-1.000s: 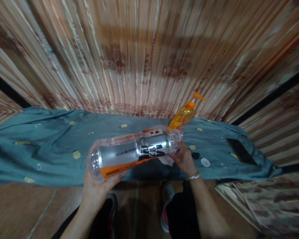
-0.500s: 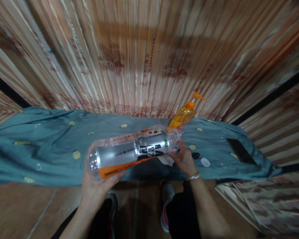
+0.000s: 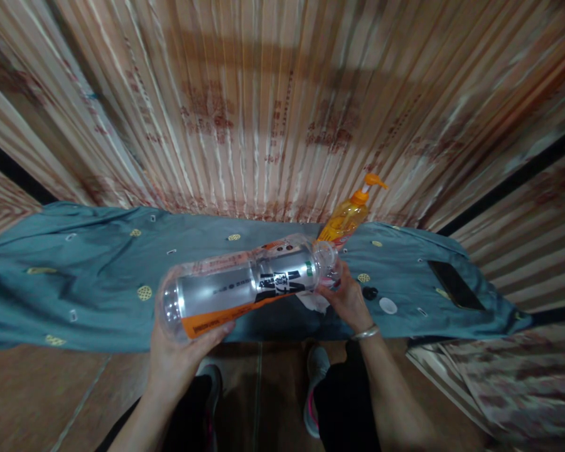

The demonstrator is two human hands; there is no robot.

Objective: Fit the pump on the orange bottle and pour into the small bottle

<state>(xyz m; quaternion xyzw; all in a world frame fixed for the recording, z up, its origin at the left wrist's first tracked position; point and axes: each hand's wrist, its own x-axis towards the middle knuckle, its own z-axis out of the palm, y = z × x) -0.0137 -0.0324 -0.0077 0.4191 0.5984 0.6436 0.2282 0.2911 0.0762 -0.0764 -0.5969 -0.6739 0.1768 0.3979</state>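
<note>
Both hands tilt one clear bottle [image 3: 245, 287] (orange-and-black label, uncapped).

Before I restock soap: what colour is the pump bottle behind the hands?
Orange, pump head included; the pump bottle shows in the head view.

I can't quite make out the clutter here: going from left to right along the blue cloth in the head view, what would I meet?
Left hand → clear bottle → right hand → black cap → white cap → dark phone.
</note>
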